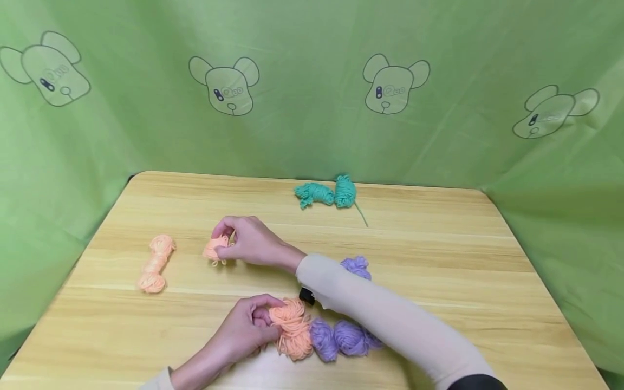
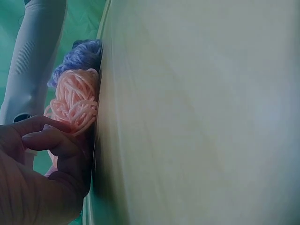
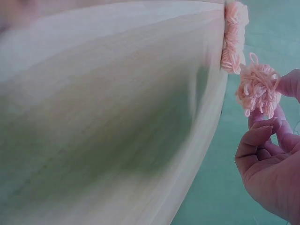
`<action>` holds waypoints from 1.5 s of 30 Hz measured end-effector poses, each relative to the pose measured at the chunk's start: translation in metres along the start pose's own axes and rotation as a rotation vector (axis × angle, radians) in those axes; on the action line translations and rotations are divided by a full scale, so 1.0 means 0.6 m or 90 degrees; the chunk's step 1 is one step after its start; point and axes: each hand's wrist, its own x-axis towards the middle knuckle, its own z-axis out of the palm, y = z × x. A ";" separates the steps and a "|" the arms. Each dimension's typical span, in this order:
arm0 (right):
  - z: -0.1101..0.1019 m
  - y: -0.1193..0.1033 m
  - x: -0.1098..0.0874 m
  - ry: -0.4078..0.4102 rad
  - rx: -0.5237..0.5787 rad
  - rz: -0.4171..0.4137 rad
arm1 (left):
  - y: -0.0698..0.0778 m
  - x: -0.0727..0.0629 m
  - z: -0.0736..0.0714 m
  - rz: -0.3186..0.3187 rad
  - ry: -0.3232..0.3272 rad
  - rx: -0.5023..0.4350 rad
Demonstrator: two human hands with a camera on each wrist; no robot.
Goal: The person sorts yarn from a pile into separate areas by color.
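My right hand pinches a small bundle of peach yarn between thumb and fingers, slightly above the table. Loose loops stick out of that yarn bundle in the right wrist view. Nearer the front edge, my left hand grips the left side of a peach yarn skein lying on the table. In the left wrist view the peach skein lies against purple yarn. Another peach skein, narrow in the middle, lies to the left of my right hand.
Purple yarn skeins lie right of the gripped peach skein, partly covered by my right sleeve. More purple yarn shows behind the sleeve. Two teal yarn bundles lie at the table's back edge, below a green curtain.
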 end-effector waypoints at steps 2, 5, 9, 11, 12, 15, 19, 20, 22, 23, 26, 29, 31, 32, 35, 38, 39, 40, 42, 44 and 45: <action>0.004 -0.001 0.005 -0.007 -0.002 -0.002 | -0.001 0.000 0.000 0.002 0.002 0.005; 0.008 -0.001 0.012 -0.012 -0.010 -0.006 | -0.002 -0.001 0.000 0.003 0.003 0.011; 0.012 0.003 0.022 -0.015 -0.004 -0.002 | -0.003 -0.001 0.000 0.000 0.005 0.011; 0.016 0.007 0.027 -0.020 0.008 0.004 | -0.002 -0.002 0.001 -0.004 0.008 0.012; 0.018 0.008 0.030 -0.023 0.013 0.007 | -0.002 -0.002 0.001 -0.006 0.008 0.012; 0.023 0.009 0.037 -0.032 0.022 0.007 | 0.000 -0.002 0.002 -0.012 0.009 0.014; 0.026 0.002 0.049 -0.029 0.004 -0.017 | 0.001 -0.001 0.001 0.003 0.007 0.012; 0.026 0.000 0.053 -0.027 -0.001 -0.022 | 0.001 -0.001 0.002 0.004 0.007 0.013; 0.028 -0.004 0.057 -0.029 -0.007 -0.031 | 0.001 0.000 0.002 0.007 0.005 0.011; 0.029 -0.005 0.060 -0.031 -0.008 -0.032 | 0.002 0.000 0.002 0.003 0.005 0.009; 0.036 -0.008 0.067 -0.044 -0.009 -0.034 | 0.003 0.000 0.003 -0.003 0.006 0.010; 0.046 -0.009 0.072 -0.053 -0.016 -0.036 | 0.003 -0.001 0.003 -0.003 0.008 0.012; 0.051 -0.009 0.074 -0.054 -0.020 -0.034 | 0.003 -0.001 0.002 0.000 0.008 0.012; 0.053 -0.009 0.075 -0.054 -0.020 -0.033 | 0.003 -0.001 0.003 0.000 0.008 0.011; 0.057 -0.009 0.076 -0.054 -0.023 -0.031 | 0.004 -0.001 0.003 -0.002 0.008 0.008; 0.060 -0.008 0.077 -0.059 -0.027 -0.030 | 0.004 -0.001 0.004 -0.008 0.007 0.006; 0.061 -0.008 0.077 -0.060 -0.028 -0.030 | 0.004 -0.001 0.004 -0.008 0.007 0.005; 0.061 -0.008 0.078 -0.061 -0.031 -0.030 | 0.004 -0.001 0.005 -0.009 0.007 0.005; 0.063 -0.009 0.080 -0.063 -0.039 -0.032 | 0.004 -0.001 0.006 -0.007 0.006 0.005; 0.065 -0.009 0.081 -0.067 -0.046 -0.033 | 0.004 -0.001 0.006 -0.005 0.004 0.004; 0.066 -0.008 0.081 -0.070 -0.050 -0.032 | 0.004 0.000 0.006 -0.004 0.004 0.004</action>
